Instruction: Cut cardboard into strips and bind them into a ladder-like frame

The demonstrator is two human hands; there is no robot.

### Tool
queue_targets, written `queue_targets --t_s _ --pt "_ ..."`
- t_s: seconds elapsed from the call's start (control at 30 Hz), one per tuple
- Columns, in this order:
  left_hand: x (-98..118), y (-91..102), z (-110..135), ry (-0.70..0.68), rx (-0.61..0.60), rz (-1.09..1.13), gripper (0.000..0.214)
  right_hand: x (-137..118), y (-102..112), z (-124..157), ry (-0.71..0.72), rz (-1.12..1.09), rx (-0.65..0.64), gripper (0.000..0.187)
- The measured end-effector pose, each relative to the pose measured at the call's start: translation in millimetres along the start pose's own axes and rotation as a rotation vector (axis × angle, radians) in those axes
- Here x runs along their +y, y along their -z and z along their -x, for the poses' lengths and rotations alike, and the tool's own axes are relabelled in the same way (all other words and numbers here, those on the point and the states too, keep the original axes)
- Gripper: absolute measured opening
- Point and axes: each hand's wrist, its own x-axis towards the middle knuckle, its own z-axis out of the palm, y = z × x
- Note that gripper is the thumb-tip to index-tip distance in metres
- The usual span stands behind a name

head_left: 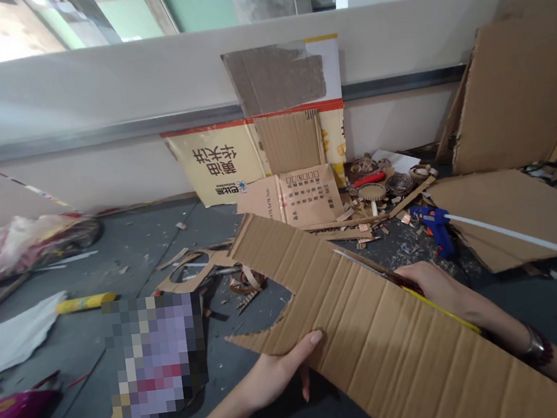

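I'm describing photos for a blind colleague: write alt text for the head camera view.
A person's left hand pinches a notched piece of corrugated cardboard while the right hand holds a metal-bladed cutting tool along its far edge. A blue glue gun lies beyond, to the right, on the scrap-strewn dark table.

We see two bare hands, the left hand and the right hand, each joined to a slim forearm, bare as far as it shows. Around the right wrist we find a bracelet of dark, reddish-brown, bead-like pieces set close together, with a shiny, partly see-through band beside it. We make out a smooth, rounded nail on the left thumb; the bracelet's finer details blur.
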Motion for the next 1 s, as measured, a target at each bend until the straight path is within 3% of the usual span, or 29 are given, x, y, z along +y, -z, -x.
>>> queue_targets --t_s 0.2,0.4,1.0 --pt "0 5.1 -4 -0.004 -0.085 -0.013 0.044 5 -4 -3 0.005 0.03 -0.006 0.026" --pt "-2 9.1 -8 -0.024 -0.078 0.003 0.045 18 -14 -13 -0.012 0.028 -0.054 0.032" --pt "-5 13.0 -10 -0.03 -0.072 0.045 0.043 13 -13 -13 -0.009 0.101 -0.023 0.03"
